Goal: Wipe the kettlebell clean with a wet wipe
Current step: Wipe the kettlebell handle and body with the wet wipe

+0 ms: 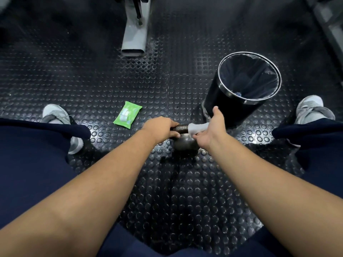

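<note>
The kettlebell (185, 143) stands on the studded rubber floor (92, 80) between my feet. My left hand (159, 129) grips the left end of its handle, fingers curled over the bar. My right hand (213, 128) holds the wet wipe (197, 127) wrapped around the handle's right end, fingers curled under it and thumb raised. The black bin (241, 86) sits just beyond that thumb, leaving little room there. The green wipes pack (127, 115) lies near on the left, apart from the kettlebell. Bare floor lies between my forearms.

Bin (239, 93) just beyond the kettlebell (185, 143); wipe pack (127, 115) left.
</note>
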A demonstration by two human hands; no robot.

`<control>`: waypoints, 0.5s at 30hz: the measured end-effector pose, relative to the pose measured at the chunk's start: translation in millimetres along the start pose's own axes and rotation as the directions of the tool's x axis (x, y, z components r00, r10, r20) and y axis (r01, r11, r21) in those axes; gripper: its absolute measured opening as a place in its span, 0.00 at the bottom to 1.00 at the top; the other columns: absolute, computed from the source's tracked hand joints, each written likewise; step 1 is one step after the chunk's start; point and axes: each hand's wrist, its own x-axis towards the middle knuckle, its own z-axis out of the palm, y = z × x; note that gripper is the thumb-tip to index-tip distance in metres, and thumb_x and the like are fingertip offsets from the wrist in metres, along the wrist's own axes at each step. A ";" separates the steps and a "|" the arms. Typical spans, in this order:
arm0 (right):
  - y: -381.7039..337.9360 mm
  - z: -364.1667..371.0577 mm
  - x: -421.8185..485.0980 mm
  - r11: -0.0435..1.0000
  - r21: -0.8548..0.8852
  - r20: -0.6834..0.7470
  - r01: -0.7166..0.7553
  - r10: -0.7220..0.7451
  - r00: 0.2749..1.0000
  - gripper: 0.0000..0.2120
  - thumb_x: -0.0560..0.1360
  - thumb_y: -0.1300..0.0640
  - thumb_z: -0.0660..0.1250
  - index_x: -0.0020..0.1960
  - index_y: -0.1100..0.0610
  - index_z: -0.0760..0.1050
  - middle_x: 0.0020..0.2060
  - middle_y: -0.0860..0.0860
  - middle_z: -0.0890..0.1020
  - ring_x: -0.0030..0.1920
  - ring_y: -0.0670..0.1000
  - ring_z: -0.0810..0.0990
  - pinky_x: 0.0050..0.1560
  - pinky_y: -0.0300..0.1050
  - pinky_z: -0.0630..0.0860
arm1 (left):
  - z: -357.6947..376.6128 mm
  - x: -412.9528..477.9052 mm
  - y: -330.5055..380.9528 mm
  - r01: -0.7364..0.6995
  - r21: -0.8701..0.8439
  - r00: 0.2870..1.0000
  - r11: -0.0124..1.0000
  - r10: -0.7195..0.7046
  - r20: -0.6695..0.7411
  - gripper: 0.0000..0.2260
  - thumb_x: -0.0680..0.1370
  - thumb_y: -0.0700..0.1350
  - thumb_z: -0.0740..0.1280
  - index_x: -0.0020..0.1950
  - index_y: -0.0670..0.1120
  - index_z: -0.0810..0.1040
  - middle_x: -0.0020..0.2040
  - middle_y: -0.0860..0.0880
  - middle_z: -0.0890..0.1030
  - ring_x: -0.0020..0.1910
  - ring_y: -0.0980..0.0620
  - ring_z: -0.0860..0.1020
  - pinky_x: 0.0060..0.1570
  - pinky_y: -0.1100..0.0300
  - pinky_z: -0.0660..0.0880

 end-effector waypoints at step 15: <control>13.8 -12.5 20.0 0.997 0.061 0.062 0.045 -0.049 0.997 0.32 0.77 0.33 0.66 0.69 0.55 0.68 0.63 0.58 0.80 0.64 0.61 0.81 0.72 0.55 0.72 | -0.5 0.5 1.0 0.012 0.000 1.000 1.000 -0.012 0.008 0.18 0.78 0.64 0.68 0.67 0.62 0.78 0.50 0.55 0.84 0.50 0.49 0.80 0.51 0.51 0.79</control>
